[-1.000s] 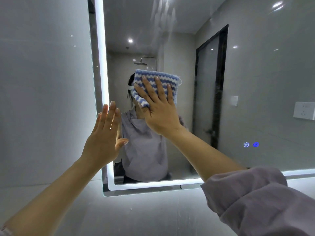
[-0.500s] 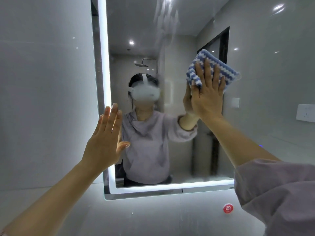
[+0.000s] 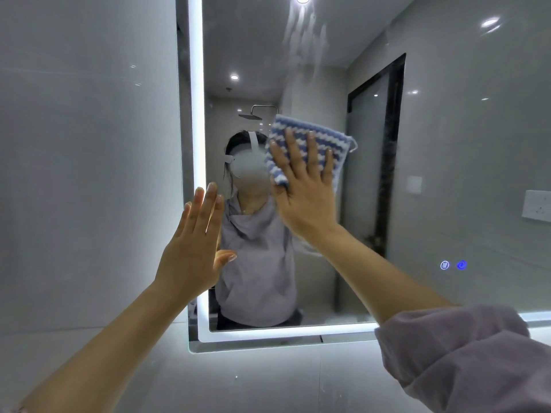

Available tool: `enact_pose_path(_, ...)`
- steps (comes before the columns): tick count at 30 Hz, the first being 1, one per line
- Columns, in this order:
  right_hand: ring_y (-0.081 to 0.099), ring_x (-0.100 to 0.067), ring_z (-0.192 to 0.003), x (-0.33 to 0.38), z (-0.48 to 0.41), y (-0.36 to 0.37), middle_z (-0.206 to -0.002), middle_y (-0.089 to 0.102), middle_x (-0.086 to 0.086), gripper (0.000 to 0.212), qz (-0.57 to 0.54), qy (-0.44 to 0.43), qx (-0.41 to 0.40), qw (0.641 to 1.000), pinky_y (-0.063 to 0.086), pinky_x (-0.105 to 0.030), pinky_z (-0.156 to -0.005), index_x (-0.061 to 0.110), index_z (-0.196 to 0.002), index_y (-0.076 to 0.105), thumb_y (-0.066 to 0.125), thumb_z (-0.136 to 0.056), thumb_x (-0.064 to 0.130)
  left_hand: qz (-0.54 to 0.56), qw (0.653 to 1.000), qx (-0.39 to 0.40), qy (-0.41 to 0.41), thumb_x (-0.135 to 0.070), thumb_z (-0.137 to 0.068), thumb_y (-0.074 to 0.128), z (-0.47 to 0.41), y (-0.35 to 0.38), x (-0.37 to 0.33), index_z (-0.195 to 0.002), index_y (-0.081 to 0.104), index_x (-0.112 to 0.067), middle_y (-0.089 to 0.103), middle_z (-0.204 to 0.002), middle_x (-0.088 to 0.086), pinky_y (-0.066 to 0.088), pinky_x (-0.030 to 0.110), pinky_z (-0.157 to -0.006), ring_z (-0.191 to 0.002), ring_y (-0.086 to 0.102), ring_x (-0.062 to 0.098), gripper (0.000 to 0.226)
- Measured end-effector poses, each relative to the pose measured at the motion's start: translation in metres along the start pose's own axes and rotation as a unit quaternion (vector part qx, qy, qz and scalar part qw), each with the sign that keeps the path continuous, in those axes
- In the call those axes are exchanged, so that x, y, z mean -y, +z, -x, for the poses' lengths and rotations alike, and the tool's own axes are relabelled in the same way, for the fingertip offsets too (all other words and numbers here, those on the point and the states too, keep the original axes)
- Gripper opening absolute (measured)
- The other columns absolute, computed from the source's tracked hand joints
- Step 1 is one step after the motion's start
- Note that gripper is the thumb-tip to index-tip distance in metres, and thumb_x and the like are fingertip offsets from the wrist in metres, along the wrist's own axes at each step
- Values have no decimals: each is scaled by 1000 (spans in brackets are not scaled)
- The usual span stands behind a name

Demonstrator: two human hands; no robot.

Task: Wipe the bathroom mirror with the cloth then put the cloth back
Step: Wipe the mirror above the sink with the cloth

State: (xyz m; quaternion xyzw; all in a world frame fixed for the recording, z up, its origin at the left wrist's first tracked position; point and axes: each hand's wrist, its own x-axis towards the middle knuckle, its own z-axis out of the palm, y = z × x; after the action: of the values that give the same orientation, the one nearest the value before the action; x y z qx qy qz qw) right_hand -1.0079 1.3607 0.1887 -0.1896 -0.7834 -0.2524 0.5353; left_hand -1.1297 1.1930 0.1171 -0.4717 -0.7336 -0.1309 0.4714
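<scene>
A large wall mirror (image 3: 447, 144) with a lit white border fills the middle and right. My right hand (image 3: 304, 189) presses a blue-and-white striped cloth (image 3: 322, 141) flat against the glass with straight, spread fingers, a little left of the mirror's middle. My left hand (image 3: 193, 248) lies flat with straight fingers over the mirror's lit left edge, lower down. Streaky smears (image 3: 304, 40) show on the glass near the top.
Grey tiled wall (image 3: 89, 174) lies to the left of the mirror and below it. Two small blue touch icons (image 3: 453, 265) glow low on the right of the glass. The reflection shows a person, a shower head and a dark door frame.
My right hand has slid the cloth back to the left and down across the glass, after a sweep to the right. My left hand has stayed at the left edge.
</scene>
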Motion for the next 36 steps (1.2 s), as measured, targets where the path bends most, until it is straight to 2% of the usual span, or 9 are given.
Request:
enact_pose_path(4,3,-31,-147,36,1,5,-160,10,-5,56,-14,-68,22,997,-3,-52,-117,23,-152,16,27,-101,42,16,1000,-3,0,-55,-75,54,0,1,0,-144,24,1,17,-153,19,21,47,-113,-141,14,38,94)
enact_pose_path(6,-1,-30,-148,44,0,6,-161,7,-3,55,-21,-73,34,997,-2,-53,-118,25,-152,12,25,-101,42,29,1000,-6,0,-54,-75,54,-1,1,0,-144,24,0,17,-153,19,22,49,-112,-141,14,38,93)
enact_pose_path(9,-4,-28,-148,40,-5,5,-161,5,0,54,-7,-86,41,995,-3,-52,-118,28,-152,10,23,-102,42,24,1000,-4,0,-56,-75,53,-1,0,1,-143,25,0,17,-153,19,21,47,-112,-141,15,37,93)
enact_pose_path(12,0,-27,-148,21,-21,1,-161,8,1,53,21,-104,28,994,-2,-50,-118,29,-152,12,22,-101,43,9,1000,0,1,-56,-75,52,0,-1,1,-144,23,1,16,-153,20,20,46,-113,-141,13,38,94)
enact_pose_path(19,0,-26,-148,-30,-71,-20,-161,7,0,52,-30,56,-45,997,-2,-50,-119,28,-152,11,24,-103,36,23,1000,-6,5,-56,-77,49,1,-2,1,-145,20,0,13,-154,18,18,45,-113,-142,11,36,93)
enact_pose_path(25,0,-26,-148,-21,-71,-19,-161,10,0,52,-57,95,-81,991,-13,-42,-115,26,-152,15,27,-102,34,28,1000,-6,5,-57,-78,48,2,-1,2,-145,19,-1,11,-154,18,18,45,-114,-142,9,37,92)
enact_pose_path(27,2,-28,-148,-17,-64,-16,-161,11,-2,53,-50,72,-77,993,-12,-44,-115,25,-152,15,28,-102,34,30,1000,-5,5,-57,-78,47,2,0,2,-145,18,-1,11,-154,18,18,45,-114,-142,9,37,92)
enact_pose_path(30,5,-31,-147,-6,-39,-8,-160,12,-5,54,-1,-6,-45,999,-9,-48,-116,24,-152,15,29,-102,37,32,999,-6,5,-56,-77,48,2,0,2,-145,18,-1,11,-154,18,18,45,-114,-142,9,37,93)
enact_pose_path(36,3,-30,-147,28,33,14,-160,7,-5,56,13,-119,10,993,-4,-53,-117,22,-151,14,20,-100,44,50,999,-3,4,-58,-77,47,2,-1,2,-146,11,-4,7,-155,16,18,47,-115,-143,5,36,95)
